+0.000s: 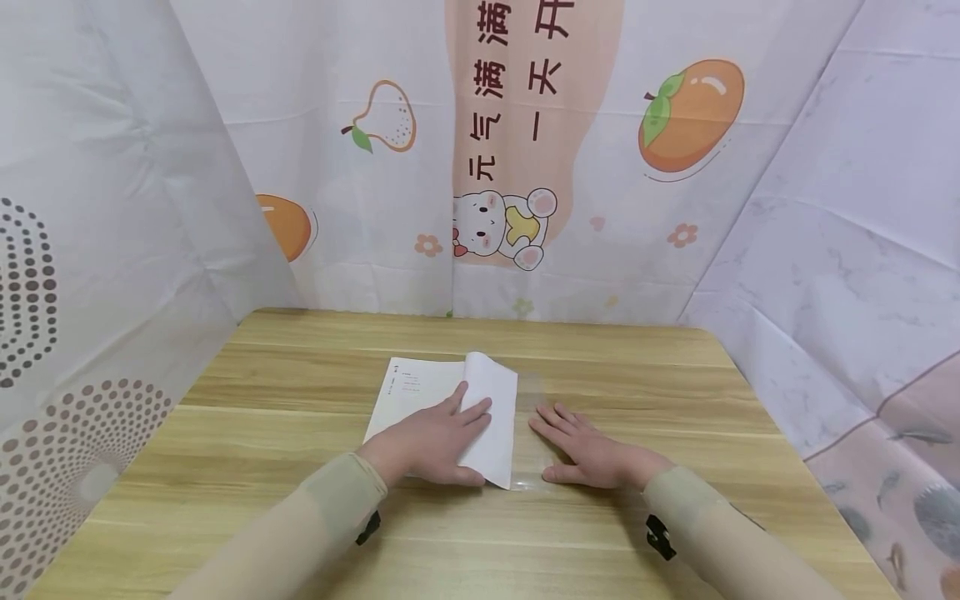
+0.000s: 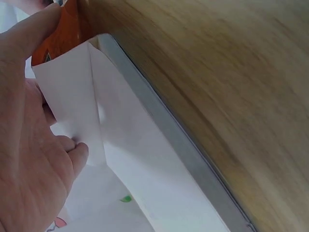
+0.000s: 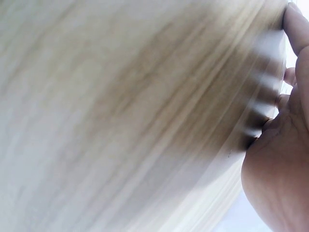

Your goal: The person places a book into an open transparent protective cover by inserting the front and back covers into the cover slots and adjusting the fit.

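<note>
A book (image 1: 422, 390) lies on the wooden table, its left page bearing a little print. Over its right part, a white sheet (image 1: 497, 408) curls up at the top. My left hand (image 1: 431, 440) rests on this sheet with fingers spread and thumb near its lower edge. In the left wrist view, an orange surface (image 2: 60, 36) shows beside the thumb, next to the book's thick edge (image 2: 145, 99). A clear plastic film (image 1: 529, 442) extends right from the sheet. My right hand (image 1: 588, 454) lies palm down with fingers spread, at the film's right edge.
The wooden tabletop (image 1: 300, 367) surrounds the book. Behind it hangs a printed white curtain (image 1: 390, 200), with more fabric (image 1: 862, 250) along both sides. Each wrist wears a black strap device, one of them a buckle (image 1: 660, 537) on the right.
</note>
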A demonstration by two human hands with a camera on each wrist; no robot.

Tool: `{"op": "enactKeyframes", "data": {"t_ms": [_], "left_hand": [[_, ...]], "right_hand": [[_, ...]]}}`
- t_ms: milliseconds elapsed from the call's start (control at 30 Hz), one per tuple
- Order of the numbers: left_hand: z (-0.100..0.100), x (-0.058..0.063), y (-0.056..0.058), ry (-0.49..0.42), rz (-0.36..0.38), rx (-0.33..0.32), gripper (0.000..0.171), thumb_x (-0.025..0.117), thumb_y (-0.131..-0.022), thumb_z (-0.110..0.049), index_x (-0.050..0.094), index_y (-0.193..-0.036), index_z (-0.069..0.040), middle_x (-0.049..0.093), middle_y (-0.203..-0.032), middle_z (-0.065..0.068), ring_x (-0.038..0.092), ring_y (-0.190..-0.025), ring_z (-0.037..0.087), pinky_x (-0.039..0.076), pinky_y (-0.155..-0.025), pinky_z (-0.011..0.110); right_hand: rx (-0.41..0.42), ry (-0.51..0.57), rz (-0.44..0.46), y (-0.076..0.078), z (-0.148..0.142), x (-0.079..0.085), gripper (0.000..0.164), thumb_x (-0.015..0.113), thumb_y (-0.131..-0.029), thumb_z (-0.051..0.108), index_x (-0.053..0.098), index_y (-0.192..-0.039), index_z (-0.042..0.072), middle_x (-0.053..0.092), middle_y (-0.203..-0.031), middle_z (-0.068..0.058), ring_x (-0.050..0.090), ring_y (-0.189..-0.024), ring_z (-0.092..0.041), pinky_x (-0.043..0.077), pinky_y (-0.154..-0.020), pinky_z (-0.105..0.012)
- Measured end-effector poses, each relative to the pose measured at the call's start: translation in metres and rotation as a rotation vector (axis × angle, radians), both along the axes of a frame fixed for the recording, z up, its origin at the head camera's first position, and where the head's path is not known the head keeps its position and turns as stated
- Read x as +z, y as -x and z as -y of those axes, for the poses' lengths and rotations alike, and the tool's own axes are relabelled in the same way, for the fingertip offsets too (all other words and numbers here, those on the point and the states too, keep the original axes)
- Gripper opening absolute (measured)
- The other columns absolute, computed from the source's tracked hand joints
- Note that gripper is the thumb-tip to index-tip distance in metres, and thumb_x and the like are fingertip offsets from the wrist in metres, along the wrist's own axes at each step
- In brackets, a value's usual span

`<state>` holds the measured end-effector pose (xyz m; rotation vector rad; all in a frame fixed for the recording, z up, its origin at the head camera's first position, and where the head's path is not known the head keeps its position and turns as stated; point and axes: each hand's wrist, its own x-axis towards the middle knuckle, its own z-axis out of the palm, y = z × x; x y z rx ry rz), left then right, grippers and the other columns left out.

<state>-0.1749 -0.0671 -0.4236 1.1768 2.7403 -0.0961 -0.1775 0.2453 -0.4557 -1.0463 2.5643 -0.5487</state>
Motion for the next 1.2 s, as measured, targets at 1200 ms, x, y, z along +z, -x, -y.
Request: {"op": "enactKeyframes", "data": {"t_ms": [1200], "left_hand": [[-0.011, -0.008, 0.001, -0.064, 0.009, -0.019, 0.108, 0.053, -0.088, -0.08, 0.024, -0.163, -0.009, 0.007, -0.172, 0.009, 0.008, -0.157, 0.039, 0.042, -0.115, 0.04]], "right_hand": [[-0.015, -0.001, -0.016, 0.004, -0.005, -0.013, 0.086, 0.055, -0.1, 0.057, 0.019, -0.165, 0.014, 0.008, -0.171, -0.017, 0.0, -0.156, -0.044, 0.008, -0.121, -0.066]]}}
